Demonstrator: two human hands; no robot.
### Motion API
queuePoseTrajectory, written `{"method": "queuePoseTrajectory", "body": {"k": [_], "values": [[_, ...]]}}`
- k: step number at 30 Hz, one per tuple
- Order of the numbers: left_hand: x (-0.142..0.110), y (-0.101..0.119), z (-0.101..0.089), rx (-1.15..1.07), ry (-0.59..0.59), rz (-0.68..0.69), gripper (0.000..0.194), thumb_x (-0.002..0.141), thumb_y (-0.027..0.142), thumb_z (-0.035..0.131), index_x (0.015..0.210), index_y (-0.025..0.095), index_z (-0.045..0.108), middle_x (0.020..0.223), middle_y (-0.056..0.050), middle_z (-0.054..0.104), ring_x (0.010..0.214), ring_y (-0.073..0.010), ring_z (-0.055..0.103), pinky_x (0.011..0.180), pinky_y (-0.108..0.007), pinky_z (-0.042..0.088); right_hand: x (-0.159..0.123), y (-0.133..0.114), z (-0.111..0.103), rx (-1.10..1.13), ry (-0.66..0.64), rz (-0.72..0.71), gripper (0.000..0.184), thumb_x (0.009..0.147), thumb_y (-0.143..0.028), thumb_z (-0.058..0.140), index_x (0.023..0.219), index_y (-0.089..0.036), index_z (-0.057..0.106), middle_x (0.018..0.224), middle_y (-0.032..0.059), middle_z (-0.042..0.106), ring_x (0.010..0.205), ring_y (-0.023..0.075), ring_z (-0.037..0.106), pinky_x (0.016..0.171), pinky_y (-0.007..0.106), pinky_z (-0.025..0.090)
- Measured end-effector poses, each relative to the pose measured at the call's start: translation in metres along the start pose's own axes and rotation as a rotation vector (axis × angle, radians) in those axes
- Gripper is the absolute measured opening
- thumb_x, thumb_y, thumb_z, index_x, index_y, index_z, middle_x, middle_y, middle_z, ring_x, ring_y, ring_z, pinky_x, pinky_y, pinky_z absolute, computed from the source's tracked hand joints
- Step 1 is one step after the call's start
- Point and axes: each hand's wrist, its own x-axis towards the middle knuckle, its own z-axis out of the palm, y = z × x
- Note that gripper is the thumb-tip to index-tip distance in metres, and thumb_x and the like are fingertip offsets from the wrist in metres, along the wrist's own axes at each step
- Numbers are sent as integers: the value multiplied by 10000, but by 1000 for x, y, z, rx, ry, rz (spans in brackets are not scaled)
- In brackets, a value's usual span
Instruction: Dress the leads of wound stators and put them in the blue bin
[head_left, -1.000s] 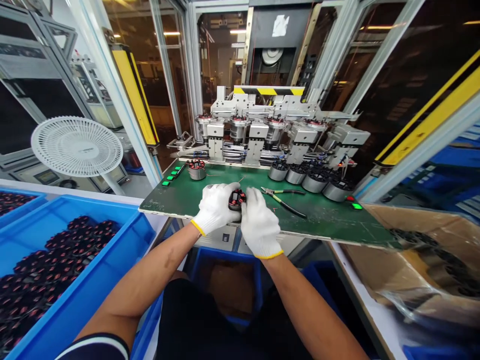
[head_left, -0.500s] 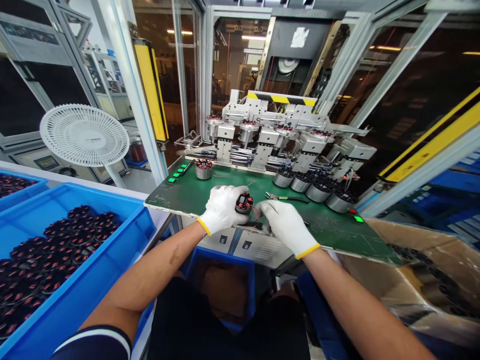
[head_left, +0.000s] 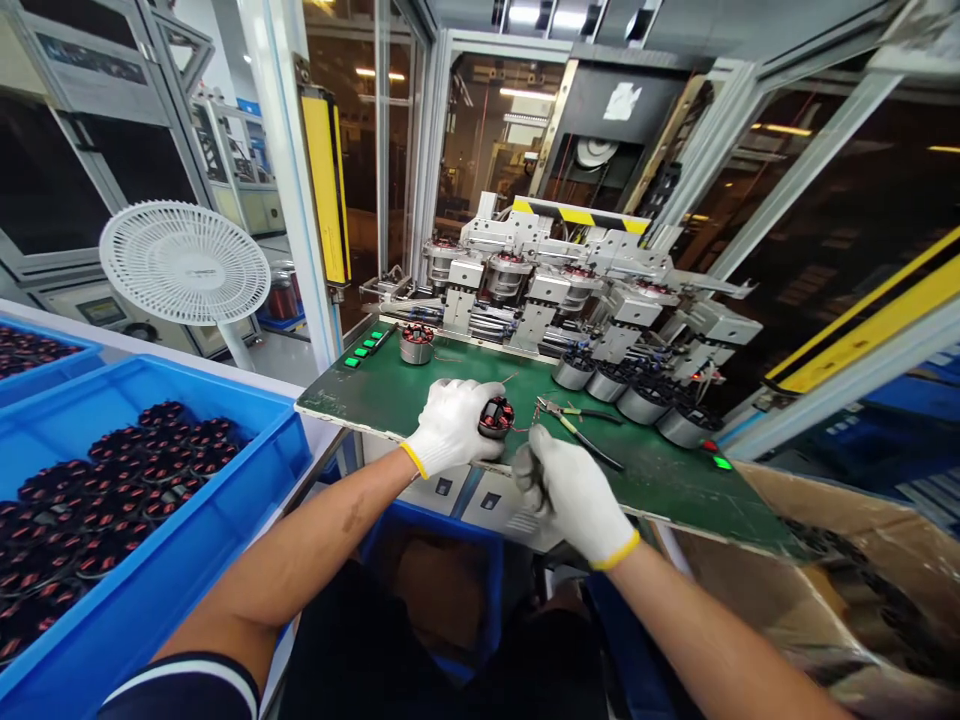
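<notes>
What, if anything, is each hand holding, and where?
White-gloved left hand: round black-and-red wound core, by its side. White-gloved right hand: apparently the core's thin reddish wire, near its end.

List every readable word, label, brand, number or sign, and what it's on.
No legible words or numbers.
White fan: mark on hub, too blurred to read.
White patch on dark panel: no writing legible.
Striped bar: yellow-and-black stripes, no words visible.

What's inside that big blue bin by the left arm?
Black parts with reddish segments are piled in the blue bin, resembling the piece in the left hand. Whatever lies beneath the top ones is covered.
</notes>
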Motion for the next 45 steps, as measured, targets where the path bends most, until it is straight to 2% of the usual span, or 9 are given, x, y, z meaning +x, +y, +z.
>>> {"method": "queuePoseTrajectory", "body": {"k": [4,7,15,22,31,35,38,40,45], "values": [[0,0,0,-19,-1,3,645,593,476,700,1182,257,555,997,-61,669,969,-298,606,910,-423,392,-16,2,8,-685,209,-352,415,976,-336,315,1216,-129,582,1147,149,634,871,223,626,716,309,448],[0,0,-1,-24,-22,-19,634,604,456,695,1189,258,552,1024,-63,669,996,-299,600,927,-420,386,-3,-3,12,-946,233,-302,372,973,-291,330,1110,-106,622,1064,180,638,895,256,601,689,319,404],[0,-2,0,-10,-19,14,648,614,483,690,1208,263,550,1028,-66,667,1003,-304,601,928,-432,397,23,-4,-4,16,-256,194,484,969,-425,202,825,-162,582,613,23,557,453,127,467,471,243,346],[2,-3,1,-16,-28,13,669,577,471,717,1192,260,558,998,-56,666,962,-295,605,912,-423,404,24,-34,-38,-1035,-130,-421,247,905,-340,470,981,-168,629,953,133,630,890,262,585,690,313,386],[3,-4,1,-51,-58,15,665,579,458,712,1200,274,557,1032,-55,667,1002,-305,598,937,-432,402,11,-7,-2,-151,-218,32,658,987,-482,85,741,-176,613,639,74,640,519,160,574,499,257,432],[4,-6,-2,-97,-75,45,687,585,463,712,1226,275,554,1063,-51,661,1025,-298,595,965,-426,407,-16,-10,4,-532,29,-255,431,975,-382,286,1122,-158,625,1041,131,656,787,205,621,681,292,451],[4,-10,-8,-151,-122,32,723,573,469,729,1254,306,547,1116,-38,650,1060,-307,583,946,-422,436,-17,-12,7,-819,140,-140,367,953,-292,334,1120,-138,622,966,159,629,771,236,593,644,317,413],[6,-15,-12,-226,-178,52,734,566,438,740,1264,321,546,1181,-26,631,1096,-305,570,938,-410,453,-18,-11,12,-580,62,-44,319,942,-292,361,961,-145,644,783,96,585,660,191,548,578,283,386],[13,-31,-10,-496,-287,155,739,550,294,747,1263,262,556,1231,-25,612,1082,-241,592,928,-333,476,-35,-5,39,920,-299,245,283,884,-466,492,886,-186,526,550,-101,231,391,52,128,369,182,163]]}}
